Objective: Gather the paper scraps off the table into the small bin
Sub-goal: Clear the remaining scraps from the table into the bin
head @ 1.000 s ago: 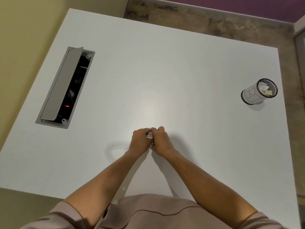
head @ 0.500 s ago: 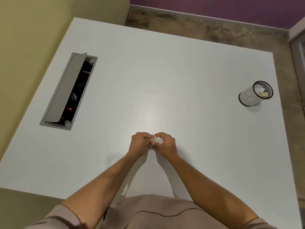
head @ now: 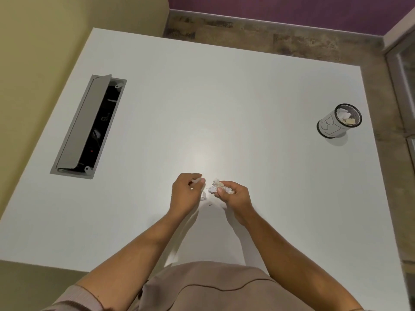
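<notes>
My right hand (head: 233,196) grips a small clump of white paper scraps (head: 217,186) above the white table (head: 224,97), near its front middle. A short gap to the left, my left hand (head: 186,194) has its fingers curled, and its fingertips seem to pinch a thin white scrap (head: 197,181). One more small scrap (head: 204,196) shows between the two hands, low by the tabletop. The small bin (head: 336,124), a white-wrapped mesh cup with a black rim, stands far to the right near the table's edge, with pale scraps inside it.
An open grey cable box (head: 89,126) is sunk into the table at the left, its lid tilted up. A yellow wall runs along the left side. Beyond the table's far and right edges lies brown floor.
My hands were pressed together around the scraps and have now drawn apart, the right keeping the clump. A small scrap shows between them.
</notes>
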A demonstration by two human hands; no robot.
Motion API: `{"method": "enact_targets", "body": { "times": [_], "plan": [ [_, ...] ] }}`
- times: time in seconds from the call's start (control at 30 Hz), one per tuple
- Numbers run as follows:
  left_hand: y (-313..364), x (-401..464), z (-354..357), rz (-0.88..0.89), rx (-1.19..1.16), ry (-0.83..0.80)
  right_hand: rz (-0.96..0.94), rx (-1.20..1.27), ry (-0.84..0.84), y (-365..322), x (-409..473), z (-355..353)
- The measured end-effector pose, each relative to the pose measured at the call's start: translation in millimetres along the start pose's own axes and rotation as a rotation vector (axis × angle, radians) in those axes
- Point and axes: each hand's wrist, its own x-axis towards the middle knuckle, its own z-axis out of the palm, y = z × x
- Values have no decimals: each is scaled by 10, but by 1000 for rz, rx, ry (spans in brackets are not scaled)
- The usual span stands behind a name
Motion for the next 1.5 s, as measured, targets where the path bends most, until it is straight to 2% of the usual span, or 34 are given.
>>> {"method": "enact_targets", "body": {
  "times": [0.03,0.17,0.37,0.63,0.83,1.07,1.2,1.5],
  "plan": [
    [-42,-15,9,11,98,2,-2,19,8,-4,-7,-26],
    [-220,-96,107,20,448,-162,-2,93,43,-34,-46,-132],
    [-565,-330,383,212,634,-250,40,101,71,-17,-147,-265],
    [-677,-230,577,276,589,-176,72,114,70,5,-318,-392],
    [-605,-29,587,457,686,-198,111,155,86,-44,-323,-457],
    [-785,-87,298,651,573,-155,117,242,69,-33,-343,-464],
    [-789,-192,238,598,583,-73,111,259,60,-7,-377,-451],
    [-721,-337,119,380,771,-124,108,259,38,39,-425,-467]
  ]
}}
